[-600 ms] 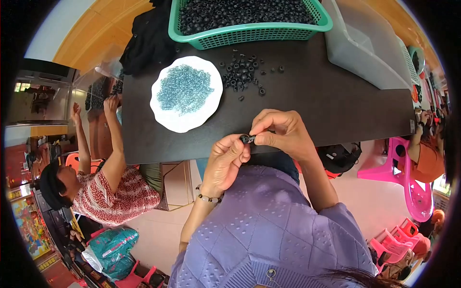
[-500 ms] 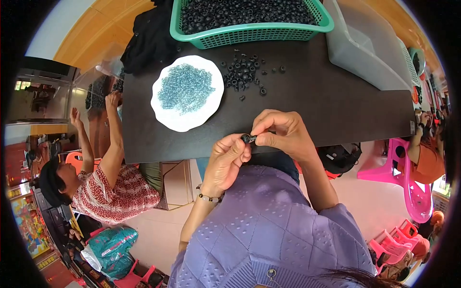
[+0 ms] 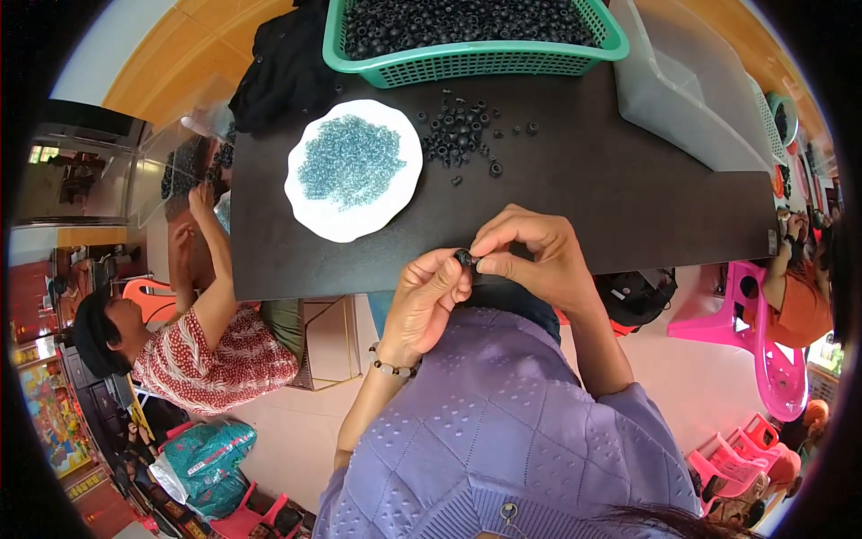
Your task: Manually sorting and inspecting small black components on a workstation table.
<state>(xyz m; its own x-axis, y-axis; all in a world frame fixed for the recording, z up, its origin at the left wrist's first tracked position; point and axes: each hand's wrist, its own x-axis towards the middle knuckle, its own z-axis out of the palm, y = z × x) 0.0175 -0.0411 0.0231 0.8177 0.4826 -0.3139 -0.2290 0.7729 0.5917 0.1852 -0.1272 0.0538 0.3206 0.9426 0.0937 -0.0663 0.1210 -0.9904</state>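
Together, left hand (image 3: 429, 301) and right hand (image 3: 537, 259) on small round black bead (image 3: 464, 258).

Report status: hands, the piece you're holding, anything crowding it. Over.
Left hand and right hand meet at the table edge, both pinching one small black bead. Loose black beads and white plate lie beyond. Nothing crowding the grip.

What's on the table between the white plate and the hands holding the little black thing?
Nothing: in the head view, only bare dark table lies between the white plate and the left hand and right hand pinching the small black piece.
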